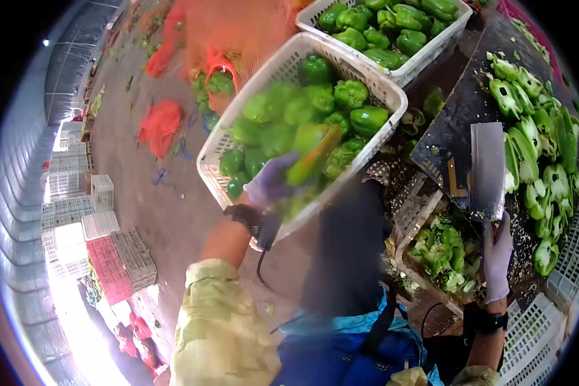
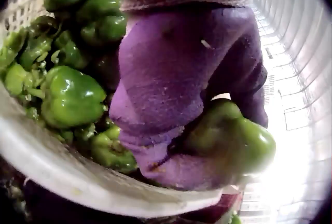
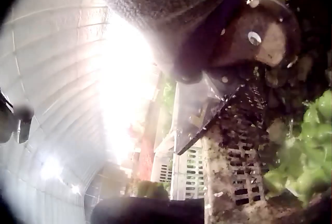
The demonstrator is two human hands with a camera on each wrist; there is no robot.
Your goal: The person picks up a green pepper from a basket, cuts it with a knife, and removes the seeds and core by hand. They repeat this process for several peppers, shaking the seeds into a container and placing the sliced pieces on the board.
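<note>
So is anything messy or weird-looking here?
Yes. Red mesh bags lie crumpled on the floor beside the white basket, some loose peppers around them. Seeds and green scraps speckle the dark cutting board near the cleaver in the right hand. The left hand grips a pepper normally.

Light: bright daylight | Glare: blown-out patches lower left, right wrist view | Blur: moving pepper (image 1: 312, 154) | Edges: fisheye vignette

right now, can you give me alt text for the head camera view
A purple-gloved left hand grips a green bell pepper over a white basket of peppers. The right hand holds a cleaver at a dark cutting board beside cut pepper pieces.
</note>
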